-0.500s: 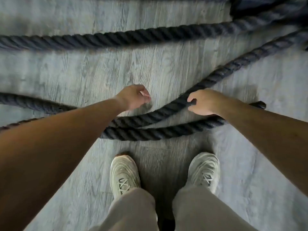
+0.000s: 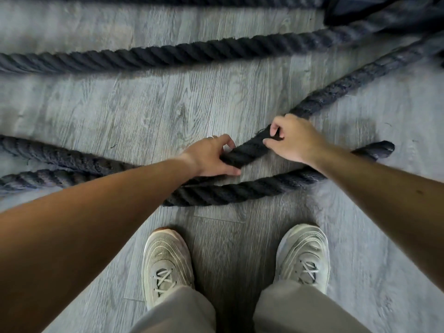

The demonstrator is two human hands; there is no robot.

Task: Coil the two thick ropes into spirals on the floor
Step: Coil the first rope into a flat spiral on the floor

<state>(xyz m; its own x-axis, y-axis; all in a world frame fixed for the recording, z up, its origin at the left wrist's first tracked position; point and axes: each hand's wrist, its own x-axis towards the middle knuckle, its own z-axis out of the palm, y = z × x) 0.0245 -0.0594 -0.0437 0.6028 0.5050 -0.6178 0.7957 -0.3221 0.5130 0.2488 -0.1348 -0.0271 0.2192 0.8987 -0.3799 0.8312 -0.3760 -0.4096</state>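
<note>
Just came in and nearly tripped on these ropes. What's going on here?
A person stands bent over a grey plank floor, gripping one thick dark rope with both hands: the left hand and the right hand close together on the same stretch. That rope's capped end lies to the right. A second rope runs straight across the floor further off. No spiral is formed yet.
</note>
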